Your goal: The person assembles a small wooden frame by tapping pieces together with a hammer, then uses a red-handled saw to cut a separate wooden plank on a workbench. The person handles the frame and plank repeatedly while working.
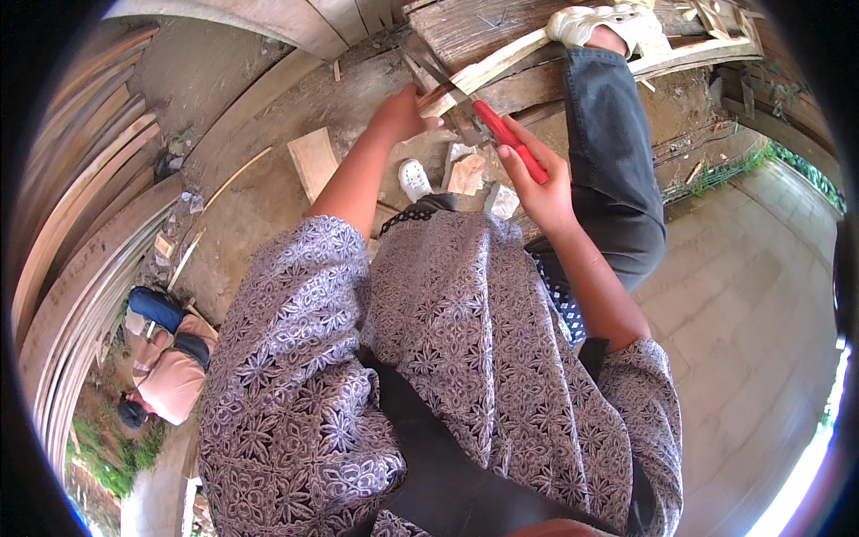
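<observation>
A handsaw with a red handle (508, 136) is in my right hand (548, 190), fingers wrapped round the grip. Its dark blade slants up and to the left, across a pale wooden strip (501, 61). My left hand (399, 116) grips the strip's near left end, just left of the blade. The strip lies over a weathered wooden bench (465, 27), and my raised foot in a white clog (601, 25) presses on it farther right. Where the teeth meet the wood is too small to make out.
Offcut blocks (466, 174) and a short board (313, 163) lie on the dirt by my other white shoe (414, 179). Long planks (80, 197) are stacked at the left. A person (174, 380) crouches beyond them. Paving (743, 286) spreads to the right.
</observation>
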`<state>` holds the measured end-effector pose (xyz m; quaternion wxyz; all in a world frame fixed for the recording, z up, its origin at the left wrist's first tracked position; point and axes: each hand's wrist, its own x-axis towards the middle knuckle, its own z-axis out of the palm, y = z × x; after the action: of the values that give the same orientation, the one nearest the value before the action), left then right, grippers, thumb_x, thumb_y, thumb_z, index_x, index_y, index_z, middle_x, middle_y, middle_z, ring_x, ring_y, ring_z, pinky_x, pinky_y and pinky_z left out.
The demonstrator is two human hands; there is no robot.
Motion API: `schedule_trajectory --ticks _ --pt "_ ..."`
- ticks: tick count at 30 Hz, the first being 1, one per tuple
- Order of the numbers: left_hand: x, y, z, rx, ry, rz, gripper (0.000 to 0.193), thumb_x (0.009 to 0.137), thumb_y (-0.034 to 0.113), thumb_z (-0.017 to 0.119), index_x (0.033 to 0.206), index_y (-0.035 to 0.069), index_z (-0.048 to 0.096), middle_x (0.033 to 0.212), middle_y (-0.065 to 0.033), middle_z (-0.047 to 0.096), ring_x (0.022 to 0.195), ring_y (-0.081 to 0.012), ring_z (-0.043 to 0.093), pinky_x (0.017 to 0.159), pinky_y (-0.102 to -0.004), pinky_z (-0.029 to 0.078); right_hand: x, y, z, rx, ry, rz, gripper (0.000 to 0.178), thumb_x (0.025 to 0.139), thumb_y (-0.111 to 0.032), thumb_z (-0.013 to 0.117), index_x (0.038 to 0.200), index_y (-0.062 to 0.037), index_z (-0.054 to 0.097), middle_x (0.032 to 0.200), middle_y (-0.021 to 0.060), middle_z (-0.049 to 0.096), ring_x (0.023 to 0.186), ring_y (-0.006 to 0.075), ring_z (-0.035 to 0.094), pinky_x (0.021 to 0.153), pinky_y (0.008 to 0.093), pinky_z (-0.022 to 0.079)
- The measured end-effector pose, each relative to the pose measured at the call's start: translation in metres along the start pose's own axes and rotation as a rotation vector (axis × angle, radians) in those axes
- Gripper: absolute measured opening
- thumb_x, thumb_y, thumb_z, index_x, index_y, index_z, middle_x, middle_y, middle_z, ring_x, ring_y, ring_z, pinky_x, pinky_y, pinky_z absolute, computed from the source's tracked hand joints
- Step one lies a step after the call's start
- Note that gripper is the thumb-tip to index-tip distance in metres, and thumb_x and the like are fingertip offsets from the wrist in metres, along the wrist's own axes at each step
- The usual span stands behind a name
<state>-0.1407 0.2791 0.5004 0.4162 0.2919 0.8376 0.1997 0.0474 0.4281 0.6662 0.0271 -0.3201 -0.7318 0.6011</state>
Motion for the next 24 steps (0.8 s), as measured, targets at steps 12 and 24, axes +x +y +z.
schedule_trajectory --ticks 12,24 --pt "0.0 0.005 0.021 0.117 0.058 0.088 0.041 0.085 0.035 0.072 0.108 0.002 0.069 0.098 -0.0239 0.071 0.092 -0.0395 0.069 0.078 -0.0485 0.055 0.0 -0.045 0.019 -0.046 0.107 -0.049 0.038 0.093 -0.016 0.069 0.126 0.0004 0.064 0.107 0.017 0.073 0.099 0.015 0.068 0.087 0.0298 0.052" --pt "-0.023 0.041 0.026 0.134 0.069 -0.08 0.029 0.087 0.031 0.071 0.092 0.003 0.073 0.092 -0.0193 0.072 0.087 -0.0362 0.07 0.077 -0.0475 0.056 0.015 -0.067 -0.001 -0.09 -0.036 -0.119 0.039 0.093 -0.014 0.067 0.129 -0.0003 0.062 0.112 0.0202 0.071 0.102 0.0191 0.068 0.088 0.0317 0.051"
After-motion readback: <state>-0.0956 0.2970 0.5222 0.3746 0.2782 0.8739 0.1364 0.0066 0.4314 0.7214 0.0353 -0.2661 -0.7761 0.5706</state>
